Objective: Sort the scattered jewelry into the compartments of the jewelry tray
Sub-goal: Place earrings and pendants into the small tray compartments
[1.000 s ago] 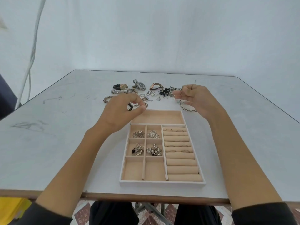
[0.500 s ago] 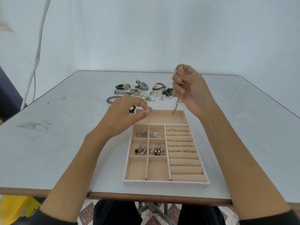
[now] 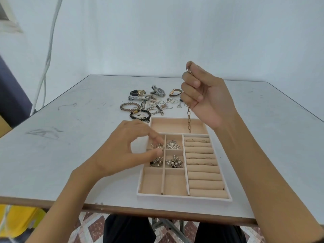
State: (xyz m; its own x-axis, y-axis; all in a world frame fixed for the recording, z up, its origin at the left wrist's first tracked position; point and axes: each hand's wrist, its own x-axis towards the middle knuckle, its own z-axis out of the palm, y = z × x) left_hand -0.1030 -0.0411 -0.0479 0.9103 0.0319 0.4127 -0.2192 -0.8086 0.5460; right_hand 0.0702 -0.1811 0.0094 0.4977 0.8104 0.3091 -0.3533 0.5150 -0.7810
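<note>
Since the earlier frames, the right hand [image 3: 205, 95] has risen above the far end of the tray [image 3: 184, 198]. The left hand [image 3: 126, 148] has shifted from behind the tray's far left corner to a position over its upper left small compartments.

1. The bench [image 3: 70, 137] is a pale grey slab with scuff marks. It carries the tray near its front edge.
2. The tray is beige. It has one long compartment [image 3: 168, 126] across the far end, six small compartments on the left and a column of ring rolls on the right.
3. The right hand grips a chain [image 3: 189, 118] with curled fingers. One end is pinched at the top of the fist.
4. The left hand has curled fingers, with thumb and forefinger slightly apart. Whether it holds anything cannot be determined.
5. The chain hangs straight down from the fist. Its lower end is at the right part of the long compartment. Contact with the floor cannot be determined.
6. The pile of jewelry [image 3: 154, 102] lies on the bench just beyond the tray. It includes watches [image 3: 158, 91], a brown bead bracelet [image 3: 130, 106] and a black bead bracelet [image 3: 140, 115].
7. Four small compartments hold silver pieces, among them a fan-shaped piece [image 3: 173, 144] and a pearl cluster [image 3: 174, 161].
8. Thin rings [image 3: 198, 140] sit between the upper rolls.
</note>
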